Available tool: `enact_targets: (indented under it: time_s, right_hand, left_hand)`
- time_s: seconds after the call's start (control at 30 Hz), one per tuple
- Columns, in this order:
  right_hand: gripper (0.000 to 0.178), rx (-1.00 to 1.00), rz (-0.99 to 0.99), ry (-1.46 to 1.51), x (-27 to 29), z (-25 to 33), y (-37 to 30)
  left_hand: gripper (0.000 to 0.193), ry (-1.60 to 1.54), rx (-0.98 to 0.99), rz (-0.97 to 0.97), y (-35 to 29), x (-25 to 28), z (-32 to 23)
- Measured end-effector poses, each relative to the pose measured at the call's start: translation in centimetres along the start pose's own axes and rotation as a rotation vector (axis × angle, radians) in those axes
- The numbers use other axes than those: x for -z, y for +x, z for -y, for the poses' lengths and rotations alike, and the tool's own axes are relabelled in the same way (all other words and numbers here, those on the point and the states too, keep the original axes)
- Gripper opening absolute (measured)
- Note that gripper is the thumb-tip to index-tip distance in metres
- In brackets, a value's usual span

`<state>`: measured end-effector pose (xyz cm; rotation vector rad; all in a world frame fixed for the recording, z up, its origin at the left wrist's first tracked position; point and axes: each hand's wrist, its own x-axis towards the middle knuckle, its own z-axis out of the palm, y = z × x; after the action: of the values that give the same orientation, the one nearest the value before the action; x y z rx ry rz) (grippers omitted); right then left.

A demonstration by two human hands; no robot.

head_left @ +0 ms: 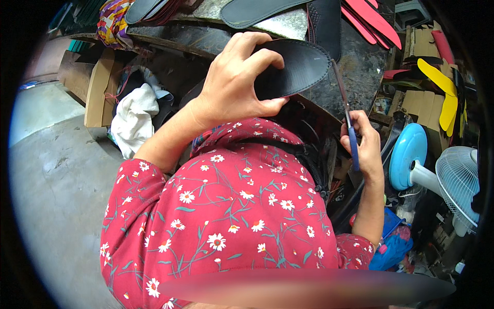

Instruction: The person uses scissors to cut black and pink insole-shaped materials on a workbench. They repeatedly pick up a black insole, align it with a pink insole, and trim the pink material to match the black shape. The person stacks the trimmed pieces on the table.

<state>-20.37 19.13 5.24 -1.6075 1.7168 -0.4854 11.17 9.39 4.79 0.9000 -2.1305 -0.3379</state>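
My left hand (234,77) grips a black shoe sole (301,67) by its near end, thumb below and fingers curled over the top. A line of stitching runs along the sole's rim. In my right hand (366,139) is a pair of scissors with blue handles (353,144), the dark blades pointing away from me. The blade tips are at the sole's rounded right end; whether they touch it I cannot tell. Both hands are in front of my body, at the near side of a dark workbench (360,77).
On the bench lie another black sole (257,11), a pale stone slab (293,26) and pink soles (373,23). Yellow sole-shaped pieces (446,108) hang over cardboard at right. Below them stands a white-and-blue fan (458,177). A white cloth (135,116) hangs at left by a cardboard box (100,90).
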Motion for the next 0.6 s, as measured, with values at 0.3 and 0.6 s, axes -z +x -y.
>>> enact_targets:
  time_s: [0.3,0.6]
  right_hand:
    - [0.029,-0.036,0.092,0.477,-0.9,0.8,-0.3]
    - [0.062,0.429,-0.42,-0.522,1.0,1.9,0.7]
  left_hand:
    - [0.053,-0.072,0.058,-0.062,-0.3,-0.6,-0.5]
    - [0.047,-0.198,0.211,-0.009,0.4,-0.2,0.2]
